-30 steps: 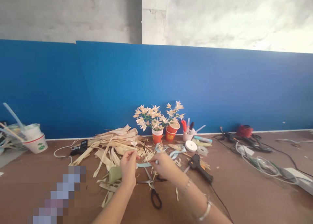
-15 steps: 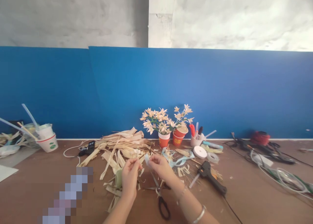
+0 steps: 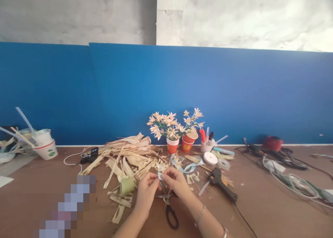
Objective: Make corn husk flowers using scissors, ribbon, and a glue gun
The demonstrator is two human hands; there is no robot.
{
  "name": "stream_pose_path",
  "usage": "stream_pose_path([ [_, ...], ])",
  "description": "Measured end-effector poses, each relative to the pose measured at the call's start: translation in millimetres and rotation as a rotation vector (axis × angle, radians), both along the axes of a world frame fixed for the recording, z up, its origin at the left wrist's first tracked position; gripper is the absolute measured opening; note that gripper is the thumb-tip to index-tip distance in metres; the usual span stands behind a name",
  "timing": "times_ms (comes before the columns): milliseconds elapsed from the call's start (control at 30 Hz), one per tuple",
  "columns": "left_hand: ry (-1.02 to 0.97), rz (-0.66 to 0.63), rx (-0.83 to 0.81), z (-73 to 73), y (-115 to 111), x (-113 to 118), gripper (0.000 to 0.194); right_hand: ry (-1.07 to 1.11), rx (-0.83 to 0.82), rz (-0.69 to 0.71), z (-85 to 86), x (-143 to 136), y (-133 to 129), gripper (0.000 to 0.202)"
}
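My left hand [image 3: 147,191] is closed in a pinch, its fingertips against a small pale blue strip [image 3: 160,176]; what else it may hold is hidden. My right hand [image 3: 177,183] pinches that strip between thumb and finger. Just beyond the fingertips shows a cream husk piece [image 3: 161,165]; whether it is held or lying there I cannot tell. Beneath my hands, scissors [image 3: 171,215] with dark handles lie on the brown table [image 3: 208,220], blades partly covered. A green roll of tape [image 3: 127,186] sits left of my left hand.
Dried husk strips [image 3: 130,149] lie heaped behind. Husk flowers [image 3: 170,125] stand in a red paper cup [image 3: 172,146] near the blue panel [image 3: 125,92]. To the right are a black glue gun [image 3: 222,184], a white roll [image 3: 210,158] and tangled cables [image 3: 296,186].
My hands have come together, so the fingertips now meet at the pale blue strip. My left hand moved right, uncovering more of the green roll. The whole view has shifted slightly.
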State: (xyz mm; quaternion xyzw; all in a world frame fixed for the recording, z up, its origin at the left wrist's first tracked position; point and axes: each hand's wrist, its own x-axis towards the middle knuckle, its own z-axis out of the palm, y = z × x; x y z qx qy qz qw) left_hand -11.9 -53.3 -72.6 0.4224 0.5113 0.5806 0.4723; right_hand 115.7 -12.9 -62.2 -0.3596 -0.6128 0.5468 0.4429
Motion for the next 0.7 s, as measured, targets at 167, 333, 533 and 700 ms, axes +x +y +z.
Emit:
stream_pose_path([
  [167,-0.040,-0.010,-0.027,-1.2,-0.3,1.8,0.019,0.014,0.047,-0.058,-4.0,0.1,2.9,0.031],
  [333,-0.062,-0.021,-0.050,-1.6,-0.9,3.0,0.023,0.000,0.081,-0.126,-3.8,-2.2,0.9,0.030],
  [533,-0.073,-0.031,-0.036,-6.4,0.5,2.7,0.024,0.013,0.046,-0.122,-4.5,-5.4,-0.7,0.034],
  [700,-0.053,-0.036,-0.031,-3.4,-1.3,4.1,0.020,0.055,-0.009,-0.055,-4.3,-6.7,-1.2,0.038],
])
